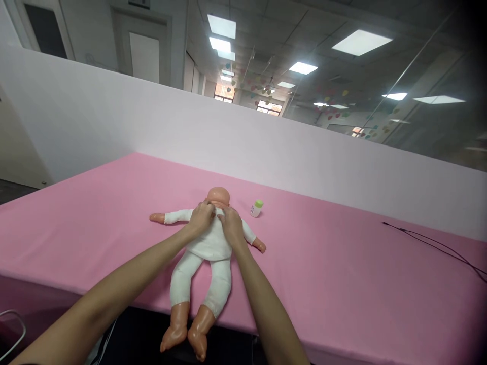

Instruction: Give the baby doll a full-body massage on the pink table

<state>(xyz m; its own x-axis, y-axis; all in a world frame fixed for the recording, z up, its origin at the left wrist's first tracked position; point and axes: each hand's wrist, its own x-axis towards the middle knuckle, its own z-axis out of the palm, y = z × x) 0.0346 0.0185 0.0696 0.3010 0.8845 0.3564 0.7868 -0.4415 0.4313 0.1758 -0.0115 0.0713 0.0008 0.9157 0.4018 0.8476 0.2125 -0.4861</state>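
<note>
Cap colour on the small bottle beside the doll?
Light green cap; it shows in the head view, the only one.

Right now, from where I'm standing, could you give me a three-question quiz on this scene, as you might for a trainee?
1. True or false: the left hand and the right hand are both on the upper body of the doll.

2. Pick one: what colour is the cap of the small bottle?
A) blue
B) green
C) red

3. Which lies nearer the doll's head: the small bottle or the black cable?

Key: 1. True. 2. B. 3. The small bottle.
</note>
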